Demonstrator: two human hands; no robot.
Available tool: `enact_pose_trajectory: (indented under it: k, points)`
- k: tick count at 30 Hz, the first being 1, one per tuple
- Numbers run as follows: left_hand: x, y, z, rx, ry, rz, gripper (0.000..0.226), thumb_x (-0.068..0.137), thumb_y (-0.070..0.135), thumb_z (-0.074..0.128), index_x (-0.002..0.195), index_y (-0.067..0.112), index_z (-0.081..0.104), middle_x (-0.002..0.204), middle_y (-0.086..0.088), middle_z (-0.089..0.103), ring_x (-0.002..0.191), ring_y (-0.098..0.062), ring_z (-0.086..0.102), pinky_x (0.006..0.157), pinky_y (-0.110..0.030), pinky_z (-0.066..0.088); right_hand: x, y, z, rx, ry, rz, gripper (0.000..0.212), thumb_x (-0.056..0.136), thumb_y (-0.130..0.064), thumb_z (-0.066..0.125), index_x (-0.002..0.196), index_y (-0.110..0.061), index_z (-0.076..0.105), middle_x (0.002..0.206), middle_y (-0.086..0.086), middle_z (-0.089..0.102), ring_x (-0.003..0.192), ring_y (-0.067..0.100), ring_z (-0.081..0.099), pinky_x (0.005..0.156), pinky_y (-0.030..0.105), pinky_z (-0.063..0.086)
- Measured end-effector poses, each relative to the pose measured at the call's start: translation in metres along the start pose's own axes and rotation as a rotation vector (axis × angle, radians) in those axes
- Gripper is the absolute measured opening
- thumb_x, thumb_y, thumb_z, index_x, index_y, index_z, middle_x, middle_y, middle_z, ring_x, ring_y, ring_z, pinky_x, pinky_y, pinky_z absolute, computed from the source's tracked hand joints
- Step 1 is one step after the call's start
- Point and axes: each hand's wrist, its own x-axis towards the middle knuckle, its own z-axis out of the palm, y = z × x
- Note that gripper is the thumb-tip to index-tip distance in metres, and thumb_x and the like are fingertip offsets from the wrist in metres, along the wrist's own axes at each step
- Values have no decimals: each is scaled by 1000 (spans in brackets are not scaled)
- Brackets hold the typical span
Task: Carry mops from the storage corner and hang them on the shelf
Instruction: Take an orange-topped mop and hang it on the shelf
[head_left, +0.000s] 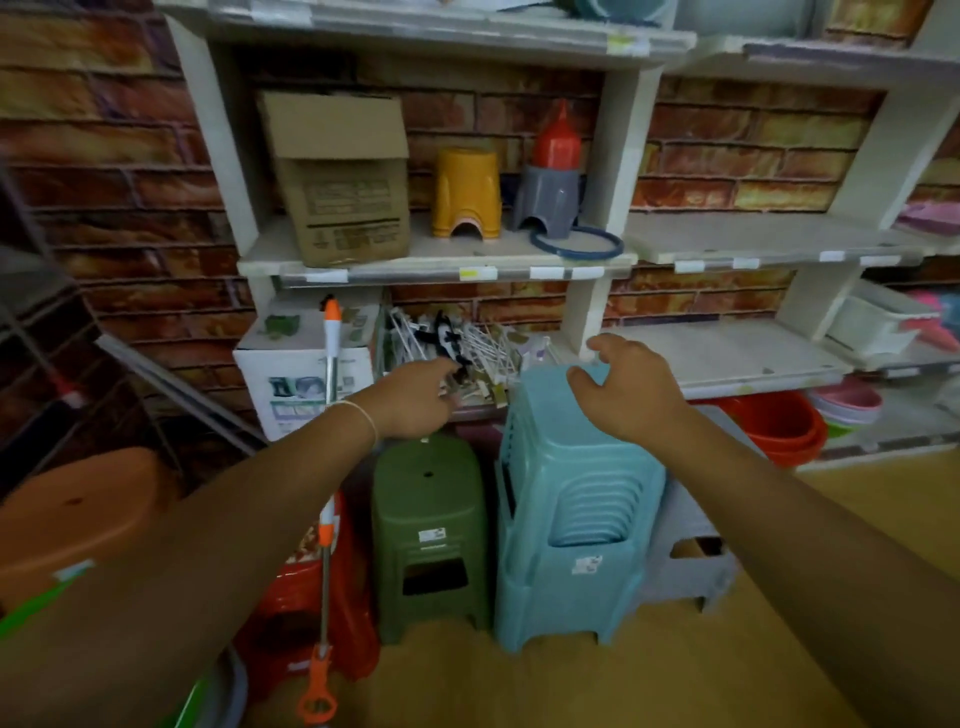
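Both forearms reach in from the bottom corners of the frame. Low and left of centre, a mop handle (326, 525) with orange fittings stands nearly upright, its orange hanging loop at the bottom edge and its orange-and-white top against a white box (291, 358); the left forearm crosses in front of it. Neither hand holds it. Beyond, on the floor, a red stool (291, 613), a green stool (428, 525), a stack of light blue stools (571, 519) and a grey stool (691, 561) stand side by side. At mid-frame the left hand (415, 397) stretches toward a heap of white hooks (467, 343) on the lower shelf, fingers loose and gripping nothing. The right hand (631, 389) hovers over the blue stack, fingers spread apart. Farther up, the shelf (753, 244) carries a cardboard box (343, 176), a yellow stool (466, 192) and a grey-and-red container (553, 176).
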Motion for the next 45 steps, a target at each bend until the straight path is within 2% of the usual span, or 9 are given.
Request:
enact_pose_trajectory:
  k: [10, 12, 17, 19, 23, 28, 31, 37, 45]
  points:
    - [39, -163, -53, -41, 102, -277, 47, 99, 28, 49, 142, 11, 40, 142, -16, 49, 122, -34, 51, 98, -32, 40, 114, -102, 127, 91, -206, -128, 54, 94, -37, 58, 140, -9, 51, 136, 15, 58, 121, 33, 56, 99, 34, 45]
    - [42, -196, -50, -70, 115, -337, 42, 98, 25, 50, 137, 9, 44, 138, -16, 52, 117, -33, 54, 90, -28, 40, 134, -117, 158, 83, -276, -166, 54, 95, -40, 56, 141, -12, 49, 138, 14, 57, 120, 32, 57, 97, 34, 45]
    - [56, -264, -21, -94, 88, -466, 48, 97, 22, 51, 143, 9, 40, 133, -13, 55, 122, -31, 54, 95, -28, 40, 185, -145, 245, 85, -424, -253, 49, 97, -40, 52, 137, -12, 52, 128, 12, 62, 114, 31, 60, 85, 31, 46]
    - [63, -282, -11, -64, 97, -510, 41, 95, 16, 53, 134, 5, 49, 126, -14, 60, 118, -32, 57, 93, -26, 38, 206, -152, 285, 108, -510, -262, 50, 97, -42, 51, 139, -13, 50, 134, 11, 59, 119, 30, 58, 93, 34, 47]
    - [96, -303, 1, -64, 108, -530, 36, 90, 1, 60, 126, -5, 57, 125, -27, 60, 116, -38, 59, 95, -24, 32, 255, -156, 359, 193, -655, -217, 50, 98, -40, 52, 139, -11, 50, 137, 13, 57, 125, 31, 54, 100, 35, 45]
    - [163, -331, 32, -117, 38, -704, 45, 96, 18, 55, 138, 4, 47, 138, -18, 53, 125, -31, 51, 99, -28, 36, 311, -154, 441, 300, -761, -59, 51, 95, -43, 55, 136, -14, 52, 134, 10, 61, 124, 30, 55, 100, 33, 44]
    - [184, -341, 57, -130, -47, -767, 51, 98, 24, 53, 144, 6, 39, 144, -14, 48, 132, -27, 46, 101, -21, 27, 328, -157, 482, 399, -824, 26, 56, 90, -47, 61, 134, -13, 52, 129, 8, 62, 117, 29, 58, 83, 28, 42]
    - [205, -355, 73, -197, -84, -826, 53, 92, 38, 47, 138, 12, 47, 135, -16, 54, 125, -33, 51, 104, -40, 42, 328, -174, 513, 654, -676, 111, 39, 89, -41, 68, 108, -8, 61, 93, -1, 59, 86, 16, 56, 72, 24, 38]
    - [189, -350, 75, -249, 10, -899, 52, 95, 27, 53, 144, 13, 41, 138, -13, 53, 122, -29, 54, 101, -35, 44, 298, -185, 481, 651, -727, -110, 27, 97, -38, 57, 98, -11, 60, 80, -2, 61, 70, 7, 57, 65, 28, 42]
